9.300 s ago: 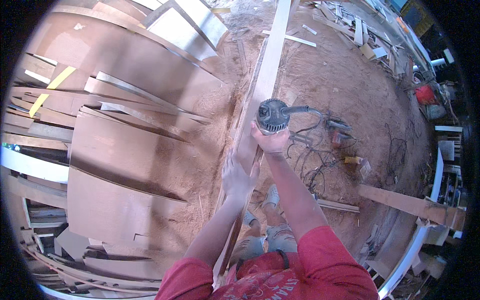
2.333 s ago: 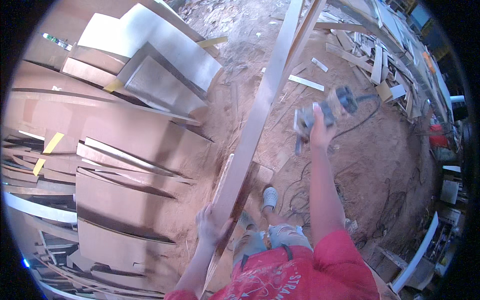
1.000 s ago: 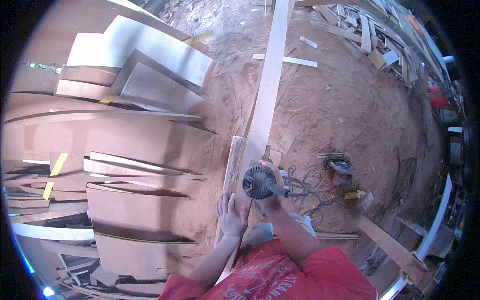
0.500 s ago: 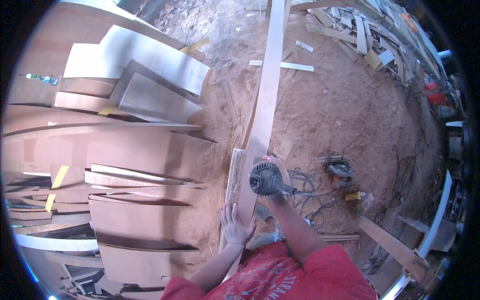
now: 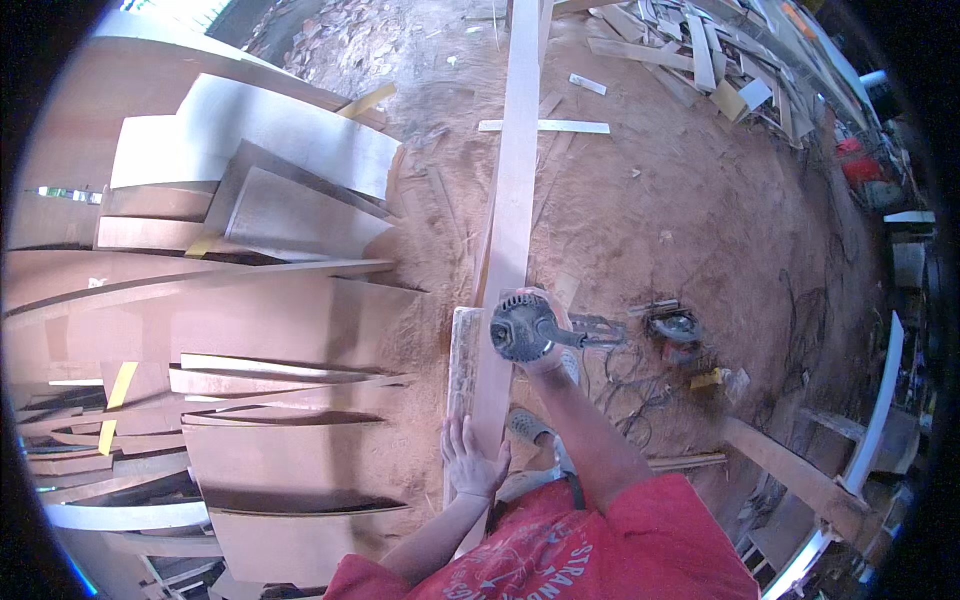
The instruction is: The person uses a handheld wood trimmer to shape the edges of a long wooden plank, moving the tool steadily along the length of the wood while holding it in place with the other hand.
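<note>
A long pale board (image 5: 515, 200) stretches away from my body. My left hand (image 5: 473, 460) lies flat on its near part with the fingers spread. My right hand (image 5: 545, 358) is wrapped round a dark, corded power tool (image 5: 520, 328), round-topped with vent slots, which looks like a router. It stands upright on the board, beyond my left hand; its working end is hidden from above. A rough, worn timber piece (image 5: 463, 365) lies along the board's left side.
Large wooden sheets (image 5: 290, 450) are stacked on the left. On the dusty floor at right lie another power tool (image 5: 676, 326) and tangled cords (image 5: 640, 405). A thin white strip (image 5: 575, 127) crosses under the board. Scrap wood (image 5: 700, 60) is piled far right.
My right hand and the power tool have moved a little farther away along the board. The left hand stays at nearly the same place on it. The view has shifted slightly.
</note>
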Tool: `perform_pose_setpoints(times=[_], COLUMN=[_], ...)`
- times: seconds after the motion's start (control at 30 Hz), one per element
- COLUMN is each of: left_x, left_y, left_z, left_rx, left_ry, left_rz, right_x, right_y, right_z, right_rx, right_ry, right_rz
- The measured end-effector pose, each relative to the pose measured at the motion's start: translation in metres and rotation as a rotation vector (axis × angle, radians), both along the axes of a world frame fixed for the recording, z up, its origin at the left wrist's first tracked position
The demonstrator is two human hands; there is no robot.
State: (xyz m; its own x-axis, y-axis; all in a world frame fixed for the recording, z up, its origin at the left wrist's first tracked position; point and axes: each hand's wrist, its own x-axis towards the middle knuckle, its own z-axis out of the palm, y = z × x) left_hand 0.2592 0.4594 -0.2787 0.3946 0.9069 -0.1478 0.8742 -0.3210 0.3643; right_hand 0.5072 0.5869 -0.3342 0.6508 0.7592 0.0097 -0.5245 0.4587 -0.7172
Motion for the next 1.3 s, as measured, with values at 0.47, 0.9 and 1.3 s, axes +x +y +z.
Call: perform_pose_setpoints(times=[0.47, 0.9, 1.3], left_x=[0.005, 0.008, 0.012], left_y=[-0.002, 0.001, 0.002], left_z=[-0.001, 0.001, 0.005], left_rx=[-0.027, -0.014, 0.004], left_ry=[-0.003, -0.005, -0.013], left_rz=[0.02, 0.006, -0.02], right_x=[0.041, 0.084, 0.12], right_y=[0.036, 0.085, 0.123], right_z=[0.051, 0.023, 0.03], right_rx=[-0.616, -0.523, -0.598], right_ry=[-0.896, -1.085, -1.021], right_rz=[-0.275, -0.483, -0.419])
